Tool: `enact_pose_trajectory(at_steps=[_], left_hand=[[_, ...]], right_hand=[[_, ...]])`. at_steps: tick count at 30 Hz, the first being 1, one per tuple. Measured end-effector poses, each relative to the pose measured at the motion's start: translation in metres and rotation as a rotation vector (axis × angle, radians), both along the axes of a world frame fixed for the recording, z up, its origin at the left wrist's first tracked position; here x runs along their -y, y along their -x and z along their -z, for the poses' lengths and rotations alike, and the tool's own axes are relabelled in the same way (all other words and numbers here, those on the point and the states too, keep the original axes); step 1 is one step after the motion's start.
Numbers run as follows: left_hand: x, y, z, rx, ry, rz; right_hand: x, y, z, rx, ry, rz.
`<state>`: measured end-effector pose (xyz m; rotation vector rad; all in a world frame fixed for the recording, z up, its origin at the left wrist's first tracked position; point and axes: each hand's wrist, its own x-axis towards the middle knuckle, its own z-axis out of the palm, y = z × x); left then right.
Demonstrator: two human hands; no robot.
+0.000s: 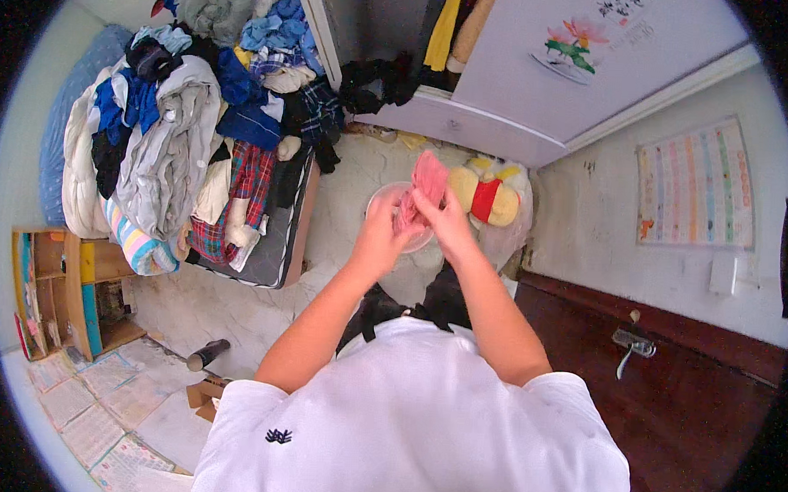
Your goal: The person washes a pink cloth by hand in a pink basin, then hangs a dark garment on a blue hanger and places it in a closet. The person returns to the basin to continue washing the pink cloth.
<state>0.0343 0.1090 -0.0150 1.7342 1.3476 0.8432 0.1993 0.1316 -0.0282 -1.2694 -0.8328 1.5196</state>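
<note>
Both of my hands hold a pink cloth (430, 176) in front of me, above a round translucent basin (377, 197) on the floor. My left hand (385, 223) grips the bunched lower part of the cloth. My right hand (442, 216) pinches it a little higher, and its folded end sticks up past the fingers. The basin's contents are mostly hidden by the hands. Just right of the cloth lies a yellow plush toy (505, 204) with a red band (485, 200) round its middle, on clear plastic wrapping (519, 234).
Piled clothes and bedding (169, 153) cover a bed (263, 254) at the left. An open wardrobe (515, 126) stands ahead, with dark clothing (380, 86) at its opening. A wooden shelf (77, 287) and a dark cylinder (208, 355) are at lower left; a dark red door (596, 409) is at right.
</note>
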Motion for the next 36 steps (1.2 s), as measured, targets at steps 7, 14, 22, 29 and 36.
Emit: enact_pose_trajectory(at_steps=[7,14,22,29,36], left_hand=[[-0.038,0.006,-0.033,0.725,0.766,0.212],[-0.089,-0.069,-0.071,0.774,0.473,0.136],[-0.150,-0.107,-0.085,1.139,0.704,-0.015],[-0.203,-0.129,-0.080,0.997,0.622,-0.042],[-0.258,-0.099,-0.078,0.806,0.573,-0.083]], right_hand=[[-0.008,-0.038,-0.063,-0.358,0.059,0.022],[-0.068,-0.087,-0.069,0.026,-0.148,-0.093],[-0.140,-0.128,-0.091,0.308,-0.348,-0.011],[-0.161,-0.125,-0.118,0.916,-0.702,-0.096],[-0.221,-0.110,-0.080,0.313,-0.406,-0.004]])
